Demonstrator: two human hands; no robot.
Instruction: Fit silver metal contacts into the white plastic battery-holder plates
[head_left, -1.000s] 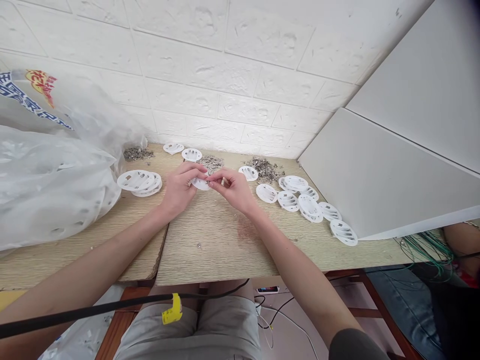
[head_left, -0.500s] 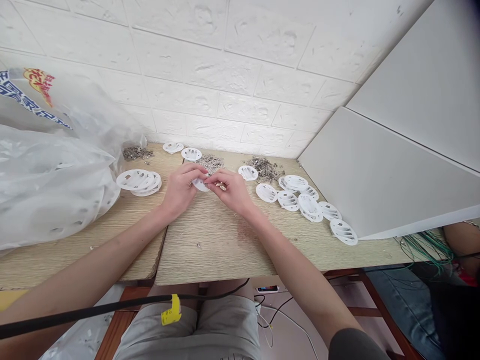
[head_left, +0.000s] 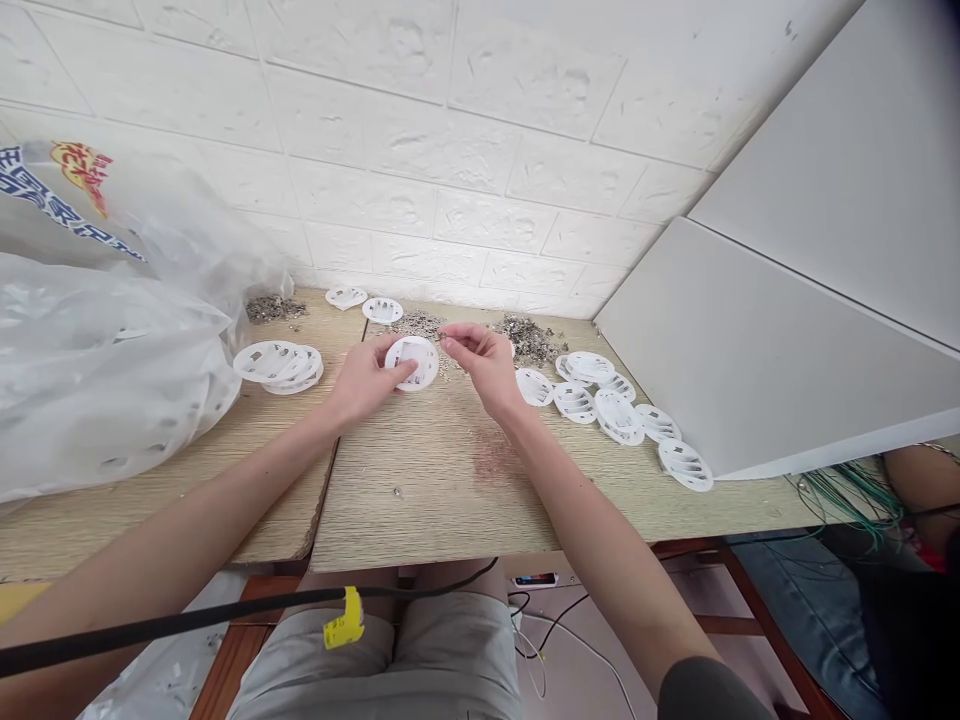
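My left hand grips a round white plastic cover with cut-outs in it, thumb on its face and fingers behind. Just to its right, my right hand is apart from the cover, thumb and forefinger pinched together at a small metal piece, too small to make out well. Behind the hands lies a heap of small metal pieces. A darker heap of metal pieces sits beyond my right hand, which partly hides another white disc.
Several white discs lie overlapping at the right, near a grey cabinet panel. A few more discs are stacked at the left beside a big plastic bag. A black cable crosses in front of the table.
My hands have moved apart. The cover in my left hand now faces me more fully, and my right hand has shifted to the right and back, towards the metal pieces.
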